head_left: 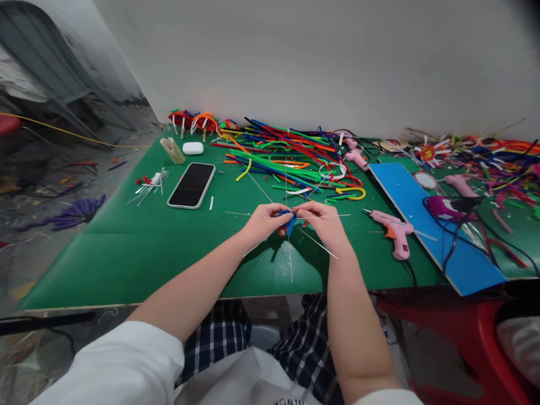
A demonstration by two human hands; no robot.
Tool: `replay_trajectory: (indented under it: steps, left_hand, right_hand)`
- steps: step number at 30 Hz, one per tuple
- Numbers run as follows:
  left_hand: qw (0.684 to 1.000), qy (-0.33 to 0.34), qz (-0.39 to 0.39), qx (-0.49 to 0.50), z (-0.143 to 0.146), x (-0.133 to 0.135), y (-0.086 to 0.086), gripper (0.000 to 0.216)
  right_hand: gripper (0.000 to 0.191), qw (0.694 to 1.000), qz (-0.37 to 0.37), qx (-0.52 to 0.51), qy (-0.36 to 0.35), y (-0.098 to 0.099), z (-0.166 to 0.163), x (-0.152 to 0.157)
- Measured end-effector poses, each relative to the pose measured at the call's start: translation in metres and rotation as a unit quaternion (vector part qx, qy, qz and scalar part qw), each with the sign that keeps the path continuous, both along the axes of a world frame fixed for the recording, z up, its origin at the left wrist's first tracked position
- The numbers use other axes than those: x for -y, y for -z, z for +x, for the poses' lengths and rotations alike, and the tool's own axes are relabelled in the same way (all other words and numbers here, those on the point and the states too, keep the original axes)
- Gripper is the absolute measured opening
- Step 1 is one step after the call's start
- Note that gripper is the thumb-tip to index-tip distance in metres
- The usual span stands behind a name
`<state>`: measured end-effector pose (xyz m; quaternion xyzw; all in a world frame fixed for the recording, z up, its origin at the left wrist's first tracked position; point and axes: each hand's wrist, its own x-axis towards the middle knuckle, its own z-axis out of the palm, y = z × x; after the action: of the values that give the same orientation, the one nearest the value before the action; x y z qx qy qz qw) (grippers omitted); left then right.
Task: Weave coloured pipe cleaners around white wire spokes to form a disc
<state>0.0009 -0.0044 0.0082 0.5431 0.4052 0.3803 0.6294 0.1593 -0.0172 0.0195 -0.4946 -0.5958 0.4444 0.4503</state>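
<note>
My left hand (265,221) and my right hand (321,221) meet over the middle of the green table (126,253). Between their pinched fingers is a small blue pipe-cleaner piece (289,220) with several thin white sticks (314,243) pointing out from it in all directions. Both hands are closed on this piece from either side. A heap of coloured pipe cleaners (291,154) lies just beyond the hands.
A phone (192,184), a white earbud case (193,148) and a bundle of white sticks (149,188) lie at the left. A pink glue gun (394,229) rests beside a blue board (439,225) at the right. Finished pieces (194,121) stand at the back edge.
</note>
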Motion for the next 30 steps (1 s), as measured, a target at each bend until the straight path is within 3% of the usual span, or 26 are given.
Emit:
replay_trajectory:
  steps: [30]
  left_hand:
    - [0.999, 0.036, -0.004, -0.013, -0.0016, -0.0006, 0.0013, 0.024]
  right_hand:
    - [0.024, 0.998, 0.011, 0.054, 0.003, 0.0012, -0.0067, 0.0005]
